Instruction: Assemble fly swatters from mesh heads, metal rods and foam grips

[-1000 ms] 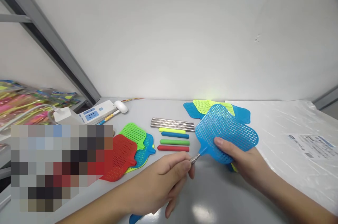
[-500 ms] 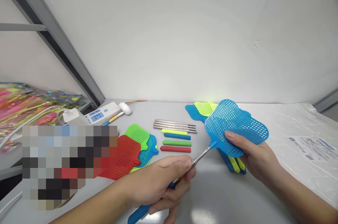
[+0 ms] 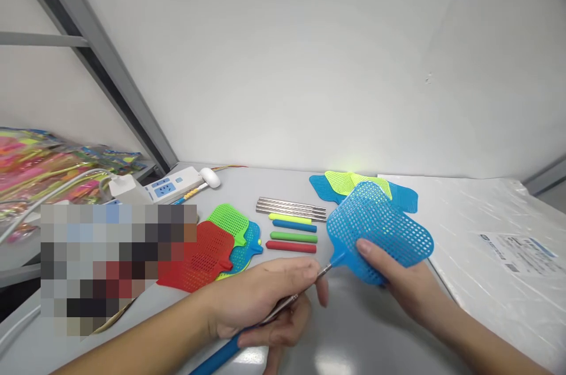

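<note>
A blue fly swatter with a mesh head slants across the front of the table, held in both hands. My left hand is closed around its thin metal rod, and the blue grip extends below that hand toward the bottom edge. My right hand pinches the mesh head, thumb on top and the other fingers hidden beneath. Just beyond the head, yellow-green mesh heads and blue ones lie overlapping.
Several metal rods lie behind yellow, blue, green and red grips. Red, green and blue swatter heads overlap at left. Beyond are a power strip and bagged goods. Plastic-wrapped white sheeting lies right.
Both hands have brought the swatter left and slightly down. Less rod shows between my left hand and the mesh head. More of the stacked heads behind is uncovered.
</note>
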A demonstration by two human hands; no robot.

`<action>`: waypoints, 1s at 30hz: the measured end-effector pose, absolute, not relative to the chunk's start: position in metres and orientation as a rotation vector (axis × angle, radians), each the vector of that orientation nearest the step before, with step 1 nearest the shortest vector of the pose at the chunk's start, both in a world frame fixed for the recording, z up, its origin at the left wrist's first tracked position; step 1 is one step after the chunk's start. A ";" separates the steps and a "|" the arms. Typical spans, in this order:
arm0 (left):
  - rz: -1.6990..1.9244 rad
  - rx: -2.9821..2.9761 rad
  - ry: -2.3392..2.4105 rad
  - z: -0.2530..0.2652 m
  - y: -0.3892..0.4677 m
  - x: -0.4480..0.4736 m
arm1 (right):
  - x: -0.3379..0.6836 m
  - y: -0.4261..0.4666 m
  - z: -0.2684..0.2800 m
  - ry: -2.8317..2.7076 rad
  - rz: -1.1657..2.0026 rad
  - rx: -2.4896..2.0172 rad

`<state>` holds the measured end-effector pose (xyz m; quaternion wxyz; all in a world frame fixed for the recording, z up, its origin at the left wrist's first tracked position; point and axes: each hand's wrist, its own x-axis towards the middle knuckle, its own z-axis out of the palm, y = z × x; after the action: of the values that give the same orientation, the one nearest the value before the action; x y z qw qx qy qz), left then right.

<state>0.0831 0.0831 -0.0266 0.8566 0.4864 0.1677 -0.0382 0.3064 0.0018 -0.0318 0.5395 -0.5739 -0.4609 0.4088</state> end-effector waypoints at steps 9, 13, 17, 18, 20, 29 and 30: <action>-0.084 0.960 0.284 -0.034 0.087 0.076 | 0.321 0.012 -0.028 -0.924 1.010 -1.201; -0.102 0.950 0.300 -0.034 0.091 0.075 | 0.342 0.023 -0.018 -0.789 0.938 -1.165; -0.095 0.916 0.292 -0.033 0.092 0.076 | 0.344 0.025 -0.025 -0.821 1.005 -1.136; -0.085 0.913 0.297 -0.033 0.091 0.076 | 0.340 0.024 -0.028 -0.885 1.047 -1.135; -0.065 0.923 0.303 -0.032 0.089 0.078 | 0.328 0.019 -0.031 -1.049 1.112 -1.198; -0.160 1.000 0.254 -0.033 0.081 0.081 | 0.303 0.004 -0.028 -1.276 1.176 -1.331; -0.148 1.010 0.262 -0.033 0.083 0.080 | 0.309 0.005 -0.029 -1.249 1.130 -1.335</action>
<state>0.0800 0.0827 -0.0330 0.8644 0.4820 0.1249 -0.0704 0.3089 0.0053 -0.0292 0.4761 -0.5462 -0.5109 0.4625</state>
